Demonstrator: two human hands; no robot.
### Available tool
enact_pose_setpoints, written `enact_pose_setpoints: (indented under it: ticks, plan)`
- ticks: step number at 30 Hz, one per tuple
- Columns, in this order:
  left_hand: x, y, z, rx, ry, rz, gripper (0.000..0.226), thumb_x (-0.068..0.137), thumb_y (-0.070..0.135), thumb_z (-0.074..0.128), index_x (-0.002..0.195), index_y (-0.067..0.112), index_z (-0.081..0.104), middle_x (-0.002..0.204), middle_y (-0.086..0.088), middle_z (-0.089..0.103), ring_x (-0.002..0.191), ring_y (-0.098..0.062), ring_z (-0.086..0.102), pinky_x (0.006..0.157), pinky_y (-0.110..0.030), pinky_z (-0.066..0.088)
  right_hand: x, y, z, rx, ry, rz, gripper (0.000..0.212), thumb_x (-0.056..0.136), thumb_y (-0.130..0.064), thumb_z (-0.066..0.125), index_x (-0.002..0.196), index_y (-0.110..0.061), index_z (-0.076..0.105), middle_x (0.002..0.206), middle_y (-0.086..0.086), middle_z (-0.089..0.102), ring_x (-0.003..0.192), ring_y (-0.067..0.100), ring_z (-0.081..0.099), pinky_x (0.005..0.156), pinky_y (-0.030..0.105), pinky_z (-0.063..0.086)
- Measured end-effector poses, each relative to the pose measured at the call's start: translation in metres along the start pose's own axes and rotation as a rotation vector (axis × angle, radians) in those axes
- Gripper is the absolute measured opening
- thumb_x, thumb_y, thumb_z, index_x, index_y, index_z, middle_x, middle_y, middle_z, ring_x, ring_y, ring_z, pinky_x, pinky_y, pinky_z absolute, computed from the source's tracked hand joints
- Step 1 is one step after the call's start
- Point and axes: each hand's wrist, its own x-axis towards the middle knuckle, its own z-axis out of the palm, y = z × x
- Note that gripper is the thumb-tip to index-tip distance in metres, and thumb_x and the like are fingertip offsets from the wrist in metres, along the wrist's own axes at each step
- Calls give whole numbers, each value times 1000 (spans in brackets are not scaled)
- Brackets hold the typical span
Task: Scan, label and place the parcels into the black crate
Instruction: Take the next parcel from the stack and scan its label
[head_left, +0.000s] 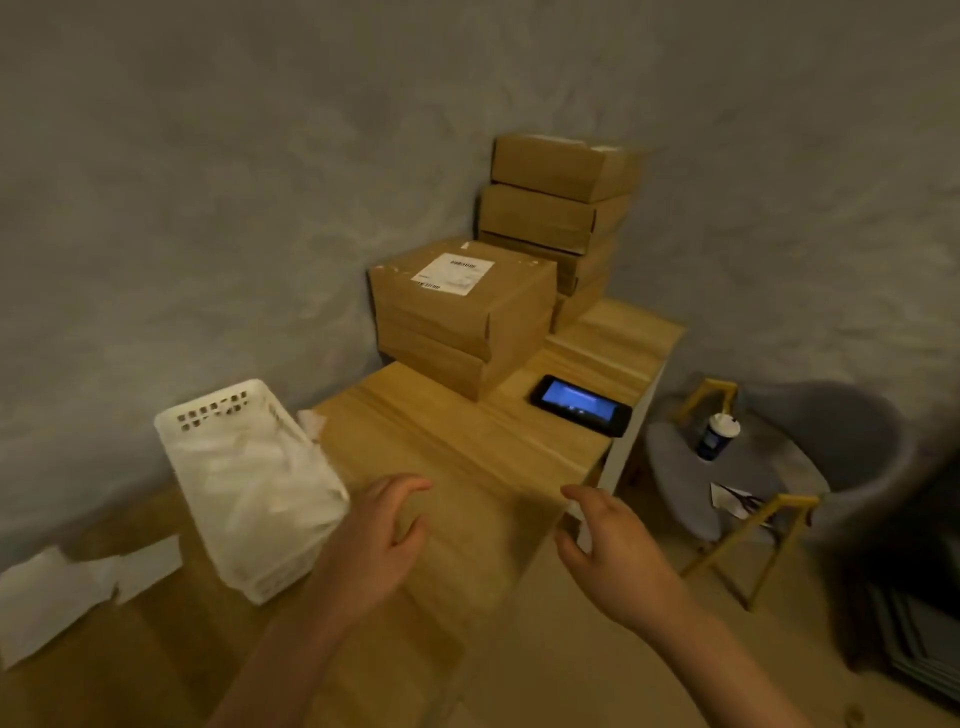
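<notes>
Brown cardboard parcels stand at the far end of the wooden table (467, 447). The nearer stack's top parcel (467, 291) carries a white barcode label (453, 273). Behind it rises a taller stack of parcels (558, 208) against the wall. A phone-like scanner (579, 404) with a lit blue screen lies flat to the right of the stacks. My left hand (382, 540) hovers over the table's near part with loosely curled fingers, holding nothing. My right hand (613, 551) hangs at the table's right corner, fingers relaxed and empty. No black crate is clearly in view.
A white slotted basket (249, 488) holding white sheets sits at the table's left edge. White paper (78, 592) lies on the wooden surface at lower left. A grey chair (779, 467) to the right holds a lidded cup (717, 434) and scissors. Dark objects lie at far right.
</notes>
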Motion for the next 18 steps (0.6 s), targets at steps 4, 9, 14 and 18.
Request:
enact_pose_setpoints:
  ticks: [4,9,14,18]
  plan:
    - [58,6,16,-12,60,-73,40,93,23,63,131,30,54,127,16,50,119,-5,50,97,-20,36,60,32,-19,55,1,11,52,94,-36,55,142,-25,40,136,-3,51,124,12,49,99,26,44]
    - [122,6,34,-39,97,-142,44,96,29,60,133,44,42,130,16,50,106,2,51,90,-20,40,151,71,-35,121,-3,-18,53,93,-31,57,142,-20,43,141,0,50,124,16,52,101,27,42]
    - [191,17,55,-194,334,-212,48,96,32,60,139,42,41,136,11,47,120,-5,51,100,-29,44,259,103,-55,194,-24,-129,51,95,-26,56,143,-18,42,140,4,52,122,20,53,86,19,35]
    - [235,41,72,-400,631,-319,45,96,34,55,140,37,42,128,16,53,110,17,53,89,-19,47,333,118,-73,297,-35,-185,48,95,-34,55,140,-31,41,125,-3,58,86,11,56,63,17,39]
